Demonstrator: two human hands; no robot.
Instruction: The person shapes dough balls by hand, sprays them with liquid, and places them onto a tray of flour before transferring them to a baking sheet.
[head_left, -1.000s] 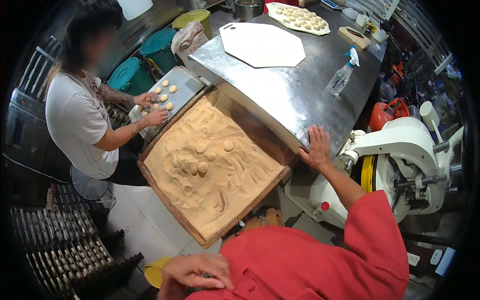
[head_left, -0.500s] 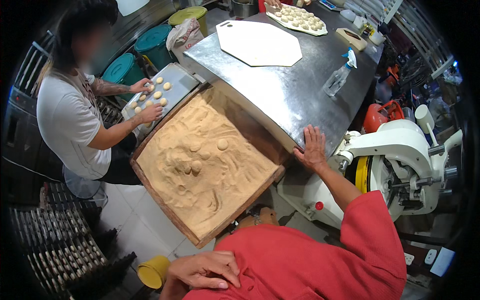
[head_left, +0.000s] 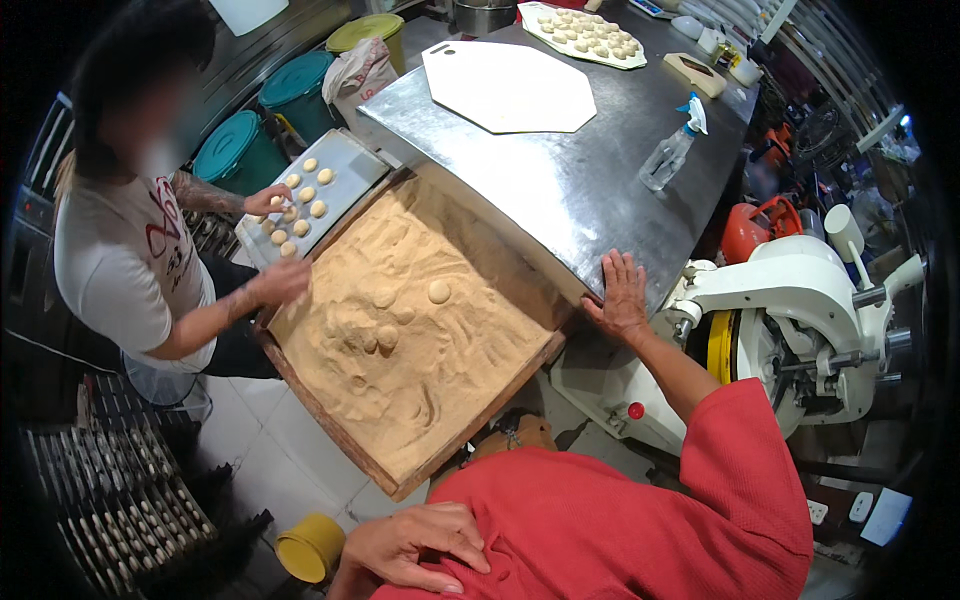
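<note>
Steel table (head_left: 540, 190) just beyond a wooden box (head_left: 485, 412), its near corner under the right hand (head_left: 622, 300), bare metal gleaming toward that corner. Within the box, from rim to rim, tan crumbs (head_left: 470, 360), ridged and hollowed across the middle. Beyond the box's left corner, a seated co-worker (head_left: 130, 260) in a white shirt, 1 hand over a tray, the other blurred near the box's upper-left edge. Well to the right of the box, a white machine (head_left: 770, 275) with a yellow ring, close to the table's near corner. Below the box's lower corner, a red shirt (head_left: 600, 510), with the left hand (head_left: 425, 545) resting against the front. Near the table's left corner, an octagonal white board (head_left: 510, 85), bare; at the far edge, a 2nd board (head_left: 628, 63). Along the box's upper-left edge, the metal tray (head_left: 355, 165). By the table's right edge, an upright clear spray bottle (head_left: 662, 160) with a blue and white head. Right hand laid flat on the metal, fingers slightly apart, thumb out by the edge. Left hand loosely curled, fingers close together; cannot tell pinch from plain rest on the cloth. Smallest, pale dough balls (head_left: 318, 209): clustered toward the tray's lower-left end, crowded over the 2nd board, a few among the crumbs.
</note>
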